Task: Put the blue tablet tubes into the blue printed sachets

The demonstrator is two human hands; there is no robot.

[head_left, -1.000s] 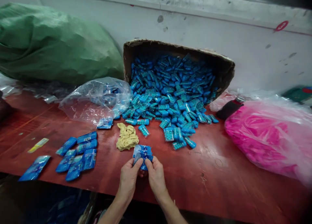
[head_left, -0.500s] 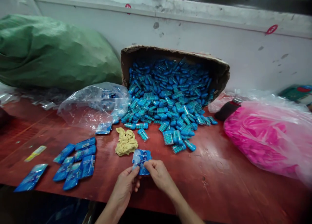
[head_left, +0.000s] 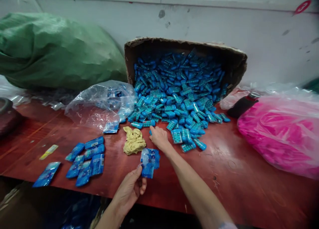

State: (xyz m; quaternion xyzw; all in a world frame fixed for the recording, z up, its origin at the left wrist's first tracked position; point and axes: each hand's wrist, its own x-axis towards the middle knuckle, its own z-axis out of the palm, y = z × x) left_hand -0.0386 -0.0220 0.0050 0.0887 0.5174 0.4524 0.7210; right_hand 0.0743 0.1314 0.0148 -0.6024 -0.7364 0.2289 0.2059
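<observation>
My left hand [head_left: 133,185] pinches a few flat blue printed packets [head_left: 150,163] at their lower left corner, just over the table's front. My right hand [head_left: 159,137] has its fingers down on a small blue capsule-shaped pack [head_left: 150,132], which is mostly hidden beneath them. Behind that hand, a heap of similar clear-and-blue packs [head_left: 171,99] spills from a cardboard box [head_left: 239,61] lying on its side. Left of my right hand sits a crumpled yellow cloth [head_left: 134,142]. Several filled blue pouches [head_left: 86,167] lie in a group farther left, with one pouch [head_left: 47,174] apart.
A clear plastic bag [head_left: 84,104] with blue packets rests beside the box. Behind it bulges a large green sack [head_left: 59,53]. On the right stand a dark bottle [head_left: 243,104] and a bag of pink items [head_left: 276,132]. The red table's [head_left: 239,189] front edge runs below my hands.
My right hand has let go of the blue packets and moved forward to the small capsule-shaped pack. The left hand still holds the packets. The view has shifted slightly.
</observation>
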